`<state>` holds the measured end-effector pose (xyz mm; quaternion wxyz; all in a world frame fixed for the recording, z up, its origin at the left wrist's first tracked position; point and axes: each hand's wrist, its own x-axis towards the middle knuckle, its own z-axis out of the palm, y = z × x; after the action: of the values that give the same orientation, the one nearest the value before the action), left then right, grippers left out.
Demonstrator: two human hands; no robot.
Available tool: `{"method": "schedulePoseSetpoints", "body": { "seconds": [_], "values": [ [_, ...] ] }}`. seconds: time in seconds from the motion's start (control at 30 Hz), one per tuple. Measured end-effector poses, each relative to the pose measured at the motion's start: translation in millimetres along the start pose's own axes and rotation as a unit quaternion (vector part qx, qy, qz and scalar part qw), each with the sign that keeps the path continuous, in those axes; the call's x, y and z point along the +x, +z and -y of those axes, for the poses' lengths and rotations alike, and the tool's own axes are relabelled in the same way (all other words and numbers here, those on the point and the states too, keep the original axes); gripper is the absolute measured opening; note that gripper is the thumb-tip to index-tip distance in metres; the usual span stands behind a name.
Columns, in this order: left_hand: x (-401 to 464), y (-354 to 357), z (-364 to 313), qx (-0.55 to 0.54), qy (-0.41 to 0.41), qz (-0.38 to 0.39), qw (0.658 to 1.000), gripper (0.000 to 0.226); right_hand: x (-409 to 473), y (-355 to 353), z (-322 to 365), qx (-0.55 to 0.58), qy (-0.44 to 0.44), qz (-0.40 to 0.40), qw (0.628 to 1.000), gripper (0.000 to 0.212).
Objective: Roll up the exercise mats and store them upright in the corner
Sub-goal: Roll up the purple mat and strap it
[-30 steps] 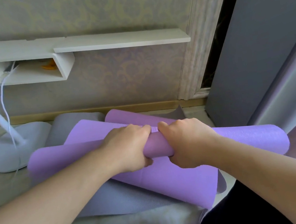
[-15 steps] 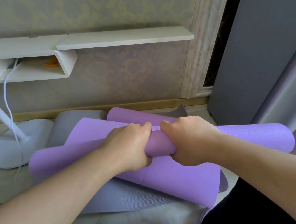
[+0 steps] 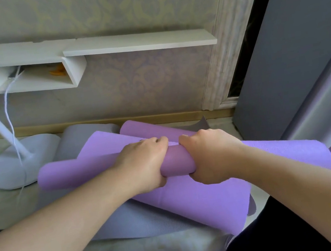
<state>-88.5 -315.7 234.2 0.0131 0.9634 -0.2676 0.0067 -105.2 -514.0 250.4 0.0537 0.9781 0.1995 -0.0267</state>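
Your left hand [image 3: 142, 165] and right hand [image 3: 210, 157] both curled tight round middle of purple mat [image 3: 177, 162], side by side. Roll lies crosswise on floor, atop grey mat [image 3: 144, 219], near wall. Lamp base [image 3: 21, 163] at left.

Pale floor [image 3: 4, 207] runs up to a wooden skirting strip along the wall. Lying right on it: a grey mat [image 3: 132, 224], spread flat and half buried under a purple mat [image 3: 194, 201], plus a white round lamp base [image 3: 15, 166] on the left with a thin white cord [image 3: 10, 119] trailing down.
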Motion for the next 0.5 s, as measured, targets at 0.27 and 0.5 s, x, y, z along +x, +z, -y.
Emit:
{"method": "schedulePoseSetpoints", "body": {
  "seconds": [0.27,0.5],
  "values": [
    [9,-7,10,-0.014,-0.002,0.027,1.0,0.044,2,-2,-1,-0.032,-0.009,-0.015,0.999,0.057],
    [11,-6,19,0.006,0.01,-0.011,1.0,0.043,23,-15,-10,-0.004,0.002,0.03,1.0,0.039]
  ]
}}
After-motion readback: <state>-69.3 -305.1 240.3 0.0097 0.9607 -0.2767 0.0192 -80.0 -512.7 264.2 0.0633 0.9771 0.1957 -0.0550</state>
